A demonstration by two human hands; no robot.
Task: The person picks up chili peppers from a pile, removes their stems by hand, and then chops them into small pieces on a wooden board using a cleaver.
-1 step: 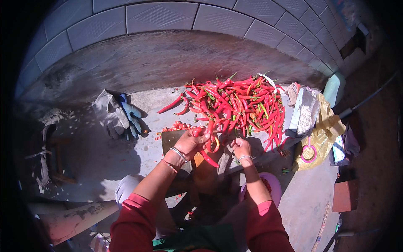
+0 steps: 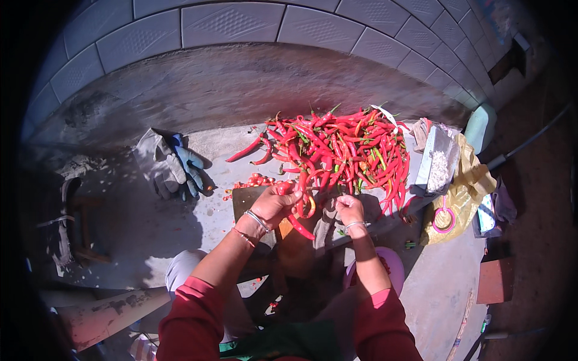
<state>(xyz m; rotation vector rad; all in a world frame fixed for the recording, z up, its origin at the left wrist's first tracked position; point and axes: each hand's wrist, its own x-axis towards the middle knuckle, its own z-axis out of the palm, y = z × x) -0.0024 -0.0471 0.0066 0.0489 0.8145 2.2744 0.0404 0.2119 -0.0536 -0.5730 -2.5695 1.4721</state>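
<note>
My left hand (image 2: pixel 274 206) is closed round a few red chili peppers (image 2: pixel 300 227), whose curved ends stick out past the fingers. Just to its right, my right hand (image 2: pixel 350 210) has its fingers pinched together; anything between them is too small to make out. Beyond both hands spreads a big heap of red chili peppers (image 2: pixel 355 150), with some green stems and green-tinged ones among them. Red chopped pieces (image 2: pixel 257 180) lie behind a dark flat board (image 2: pixel 242 200), which my left hand partly covers. Below my right forearm is a pink bowl (image 2: pixel 395 271) with red bits inside.
Grey and blue work gloves (image 2: pixel 170 163) lie at the left. On the right stand a box of white material (image 2: pixel 438 171) and a yellow plastic bag (image 2: pixel 430 231) with a pink-rimmed roll (image 2: pixel 444 220). A tiled wall (image 2: pixel 229 24) rises behind the heap.
My right hand has shifted slightly to the right and up, a little farther from my left hand. The left hand keeps its hold on the chili peppers.
</note>
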